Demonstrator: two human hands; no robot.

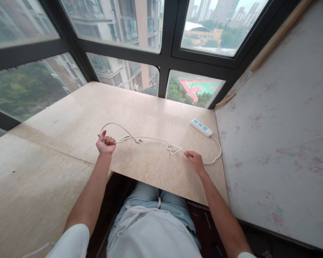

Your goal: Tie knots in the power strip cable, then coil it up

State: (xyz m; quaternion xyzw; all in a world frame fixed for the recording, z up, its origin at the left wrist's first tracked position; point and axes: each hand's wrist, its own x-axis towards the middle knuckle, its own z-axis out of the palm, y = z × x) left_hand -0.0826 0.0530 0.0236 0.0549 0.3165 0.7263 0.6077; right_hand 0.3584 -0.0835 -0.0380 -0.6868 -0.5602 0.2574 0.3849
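A white power cord (pixel 154 138) runs across the beige stone sill between my two hands. My left hand (pixel 106 143) is closed around the cord, which arcs up and over from it to a plug (pixel 137 141) with bare metal prongs. Near that plug the cord crosses itself in a loose loop. My right hand (pixel 195 160) pinches the cord just right of a loose knot (pixel 174 148). From there the cord curves round to a white power strip (pixel 201 127) with blue socket faces, lying at the right of the sill.
Dark-framed windows (pixel 165 59) stand along the sill's far and left edges. On the right rises a wall with flowered paper (pixel 274 143). The sill's front edge (pixel 161 186) lies close to my lap. A piece of white cable (pixel 39 249) shows at the lower left.
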